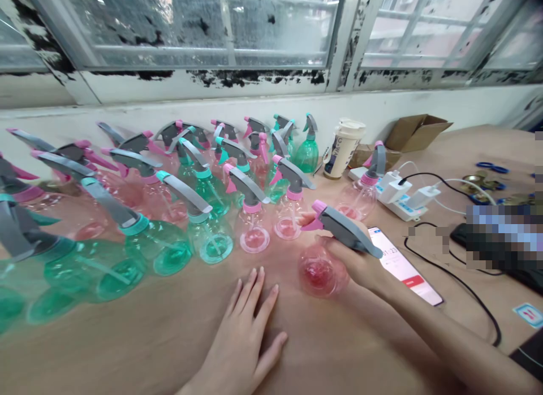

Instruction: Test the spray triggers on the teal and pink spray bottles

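My right hand point(358, 259) is wrapped round a pink spray bottle point(322, 270) with a grey trigger head point(343, 228) and a pink nozzle, standing on the wooden table point(169, 338). My left hand point(246, 333) lies flat on the table, fingers stretched out, holding nothing, just left of that bottle. Right behind the held bottle stand two more pink spray bottles point(254, 225), close to my right fingertips.
Several green and pink spray bottles point(169, 236) crowd the table's left and back. A phone point(407, 265) lies right of my hand. A paper cup point(343, 149), a power strip with chargers point(403, 200), black cables, a cardboard box point(416, 132) and scissors sit further right.
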Motion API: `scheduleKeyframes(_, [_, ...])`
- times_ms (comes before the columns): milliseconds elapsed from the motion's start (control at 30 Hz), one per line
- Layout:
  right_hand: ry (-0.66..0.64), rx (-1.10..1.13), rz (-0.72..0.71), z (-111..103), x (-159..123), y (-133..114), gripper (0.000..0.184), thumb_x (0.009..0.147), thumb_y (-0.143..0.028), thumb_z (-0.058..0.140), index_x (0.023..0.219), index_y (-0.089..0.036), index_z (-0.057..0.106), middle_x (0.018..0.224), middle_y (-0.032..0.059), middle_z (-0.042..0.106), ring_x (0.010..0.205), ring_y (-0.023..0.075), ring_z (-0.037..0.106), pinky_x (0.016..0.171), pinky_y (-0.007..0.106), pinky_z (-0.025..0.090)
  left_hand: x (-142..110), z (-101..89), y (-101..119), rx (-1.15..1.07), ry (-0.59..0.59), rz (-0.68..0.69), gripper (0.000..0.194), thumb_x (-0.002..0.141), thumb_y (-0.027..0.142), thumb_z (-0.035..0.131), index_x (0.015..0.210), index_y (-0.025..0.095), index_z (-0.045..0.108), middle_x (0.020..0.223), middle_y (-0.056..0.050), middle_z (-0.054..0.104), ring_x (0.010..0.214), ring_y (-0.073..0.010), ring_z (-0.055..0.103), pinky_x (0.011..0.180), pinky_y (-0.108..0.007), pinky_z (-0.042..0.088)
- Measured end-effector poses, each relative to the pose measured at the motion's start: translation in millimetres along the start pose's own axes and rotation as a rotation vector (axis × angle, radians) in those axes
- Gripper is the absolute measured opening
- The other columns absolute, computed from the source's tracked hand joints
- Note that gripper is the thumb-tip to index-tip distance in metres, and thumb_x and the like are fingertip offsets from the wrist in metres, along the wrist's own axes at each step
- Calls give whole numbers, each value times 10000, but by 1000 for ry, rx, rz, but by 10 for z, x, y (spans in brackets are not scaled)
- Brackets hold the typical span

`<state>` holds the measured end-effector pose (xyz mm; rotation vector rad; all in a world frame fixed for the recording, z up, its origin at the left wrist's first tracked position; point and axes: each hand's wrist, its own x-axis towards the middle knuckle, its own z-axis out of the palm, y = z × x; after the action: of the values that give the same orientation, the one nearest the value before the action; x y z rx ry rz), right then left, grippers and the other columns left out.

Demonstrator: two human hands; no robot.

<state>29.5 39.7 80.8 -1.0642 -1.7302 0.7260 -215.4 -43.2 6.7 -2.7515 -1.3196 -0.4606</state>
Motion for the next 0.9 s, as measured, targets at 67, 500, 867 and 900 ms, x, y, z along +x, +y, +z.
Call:
scheduleKeyframes(67, [23,-25,5,12,-2,-13,153,745,-149,533,643,-231,454,598,-38,443,540,135,393,505,257,346,3,-6,4,-7,-6,-5,583,922,338,576,1451,147,422,1584,-171,248,1421,-375,299,1092,-561,361])
scheduleKeyframes(500, [92,-1,7,14,-5,-123,121,711,-137,566,681,-233,499,577,-52,416,496,114,367,467,244,330,6,-10,19,-13,-39,-9,570,935,344,558,1451,146,419,1578,-185,257,1426,-372,286,1082,-574,367])
scheduleKeyframes(867, [46,29,78,-52,-92,-77,56,763,-202,607,761,-231,558,676,-26,526,590,144,484,561,277,422,18,-27,25,-33,-56,-21,552,946,363,547,1443,147,439,1585,-165,251,1434,-366,272,1099,-568,348])
scheduleKeyframes(900, [52,28,81,-57,-98,-69,66,769,-214,618,752,-232,557,668,-26,526,584,145,485,557,278,422,19,-26,24,-27,-52,-17,550,945,361,549,1441,147,442,1582,-168,257,1432,-367,276,1097,-570,350])
